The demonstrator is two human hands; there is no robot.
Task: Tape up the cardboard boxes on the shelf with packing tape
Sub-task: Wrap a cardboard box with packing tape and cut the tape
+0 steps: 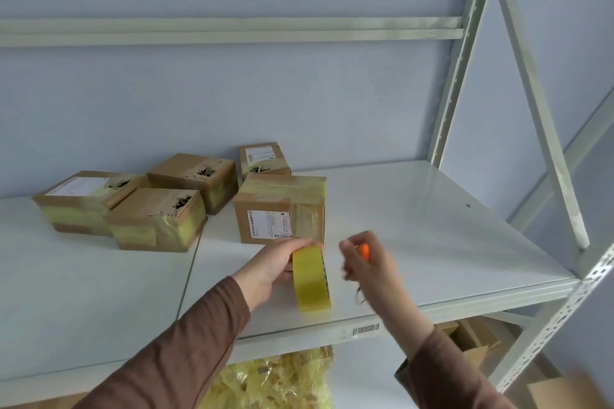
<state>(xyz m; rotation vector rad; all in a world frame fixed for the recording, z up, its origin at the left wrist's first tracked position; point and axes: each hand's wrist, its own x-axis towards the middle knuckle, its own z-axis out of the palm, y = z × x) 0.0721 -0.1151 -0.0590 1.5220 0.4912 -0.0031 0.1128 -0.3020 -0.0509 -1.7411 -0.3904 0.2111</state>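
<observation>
Head view is showing the tape roll standing on edge on the shelf, just before the nearest box. It is looking light, stiff and best held by its rim. Left hand is gripping it; right hand, blurred, is seemingly curling around something orange.

Left hand and right hand both gripping.

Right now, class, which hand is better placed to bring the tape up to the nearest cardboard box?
Left. The left hand already holds the yellow roll of packing tape just before the nearest brown cardboard box. The right hand is taken up with a small orange object.
</observation>
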